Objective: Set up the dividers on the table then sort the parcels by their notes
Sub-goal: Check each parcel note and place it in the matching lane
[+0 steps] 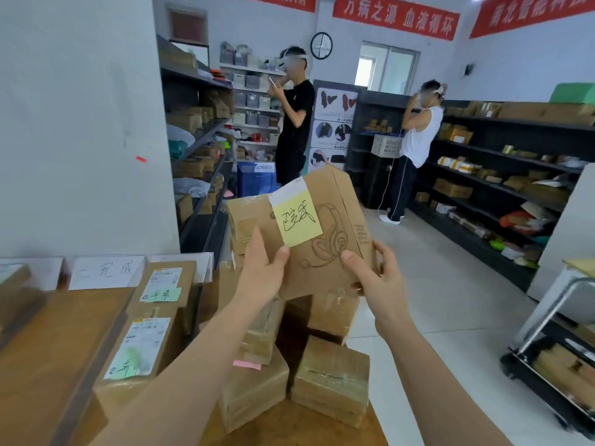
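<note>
The brown cardboard parcel printed with a headset drawing [325,226] is held up, tilted, above a heap of taped brown boxes [331,378]. The left hand [262,268] and right hand [373,272] both grip its lower edge. A yellow handwritten sticky note [297,220] sits on its face. Two parcels with green notes [151,320] lie on the wooden counter [42,365] beside white card dividers [106,272].

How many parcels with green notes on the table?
2. Far parcel, by the dividers, with green note; near parcel, in front of it, with green note. Others may be hidden out of frame.
</note>
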The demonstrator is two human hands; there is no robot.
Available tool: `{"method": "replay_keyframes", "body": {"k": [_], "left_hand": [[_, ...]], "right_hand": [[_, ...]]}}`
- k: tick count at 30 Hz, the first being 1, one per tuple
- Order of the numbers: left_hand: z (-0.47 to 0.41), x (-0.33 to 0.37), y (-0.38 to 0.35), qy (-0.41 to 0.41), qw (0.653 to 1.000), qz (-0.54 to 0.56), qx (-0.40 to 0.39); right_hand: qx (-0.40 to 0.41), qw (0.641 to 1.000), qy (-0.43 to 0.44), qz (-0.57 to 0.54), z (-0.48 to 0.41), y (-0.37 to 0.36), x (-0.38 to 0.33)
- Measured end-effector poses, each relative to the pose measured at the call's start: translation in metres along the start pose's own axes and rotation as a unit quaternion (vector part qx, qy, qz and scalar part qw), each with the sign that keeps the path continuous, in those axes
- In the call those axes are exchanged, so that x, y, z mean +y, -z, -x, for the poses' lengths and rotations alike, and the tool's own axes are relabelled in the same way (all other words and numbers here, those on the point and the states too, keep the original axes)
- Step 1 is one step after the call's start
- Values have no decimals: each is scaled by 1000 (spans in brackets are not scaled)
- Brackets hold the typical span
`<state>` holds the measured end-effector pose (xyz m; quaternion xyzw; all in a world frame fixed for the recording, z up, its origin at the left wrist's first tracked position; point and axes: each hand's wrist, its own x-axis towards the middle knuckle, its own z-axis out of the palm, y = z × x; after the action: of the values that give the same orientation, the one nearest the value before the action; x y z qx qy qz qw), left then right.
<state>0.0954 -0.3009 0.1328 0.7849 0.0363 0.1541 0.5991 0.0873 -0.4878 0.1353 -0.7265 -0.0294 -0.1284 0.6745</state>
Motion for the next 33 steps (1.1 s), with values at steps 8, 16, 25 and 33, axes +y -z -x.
{"method": "replay_keyframes", "body": {"k": [8, 16, 25, 33], "left_hand": [[38, -9, 30, 36, 998, 4, 50], [70, -23, 81, 64, 984, 22, 167], [99, -43, 163, 84, 970, 13, 229], [119, -65, 256, 82, 969, -30, 233]], "right_hand": [[-74, 996, -38, -45, 25, -20, 15], [-125, 992, -13, 11, 49, -63, 20], [-173, 983, 14, 63, 87, -140, 8], [-208, 976, -14, 67, 130, -232, 3]]}}
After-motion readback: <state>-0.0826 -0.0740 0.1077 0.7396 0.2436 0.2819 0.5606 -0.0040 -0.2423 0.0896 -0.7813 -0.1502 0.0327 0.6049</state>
